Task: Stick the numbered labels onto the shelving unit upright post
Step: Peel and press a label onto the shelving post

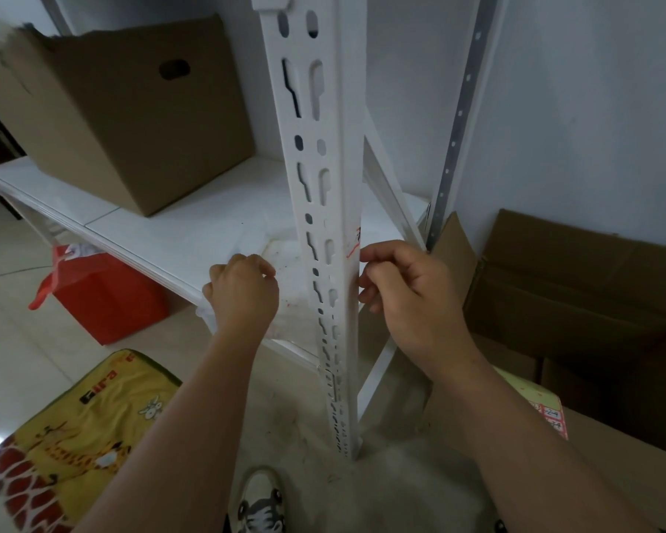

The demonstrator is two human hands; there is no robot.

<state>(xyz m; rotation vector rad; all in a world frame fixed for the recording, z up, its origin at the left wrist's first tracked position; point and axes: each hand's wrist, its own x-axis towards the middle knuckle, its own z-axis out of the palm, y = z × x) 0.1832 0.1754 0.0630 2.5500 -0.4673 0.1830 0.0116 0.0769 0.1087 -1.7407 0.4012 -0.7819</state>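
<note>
The white slotted upright post (323, 194) runs from top centre down to the floor. A white label with red edging (353, 242) sits on its right face, just above my right hand. My right hand (404, 286) is curled against the post's right edge, fingertips touching the post just below the label. My left hand (245, 290) hovers left of the post over the shelf edge, fingers pinched; I cannot tell whether it holds anything. A sheet of numbered labels (550, 413) lies on a box at the lower right.
A white shelf board (139, 221) carries a large cardboard box (131, 113). A red bag (101, 294) stands under the shelf. Flattened cardboard boxes (577, 294) lean at the right wall. A yellow patterned mat (77, 428) lies on the floor at the lower left.
</note>
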